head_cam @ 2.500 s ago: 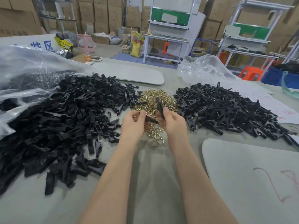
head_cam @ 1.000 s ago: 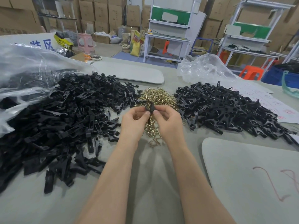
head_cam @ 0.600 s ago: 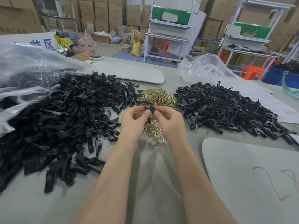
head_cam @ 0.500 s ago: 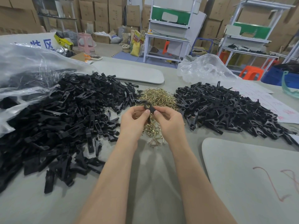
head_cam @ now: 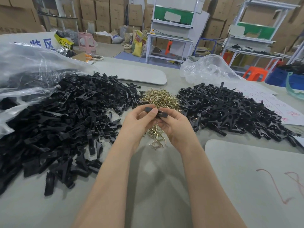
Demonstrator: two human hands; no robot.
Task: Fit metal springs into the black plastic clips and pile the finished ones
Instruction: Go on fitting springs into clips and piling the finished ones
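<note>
Pinching one black clip (head_cam: 155, 111) between left hand (head_cam: 138, 120) and right hand (head_cam: 176, 124) over the spring heap (head_cam: 160, 99), seemingly mid-fitting, with a finished-looking pile (head_cam: 230, 111) to its right and a bigger unfitted pile (head_cam: 65, 120) to its left.

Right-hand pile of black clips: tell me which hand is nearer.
Right. The right hand sits just left of that pile, almost at its edge, holding a black clip; the left hand holds the clip's other end, farther left.
</note>
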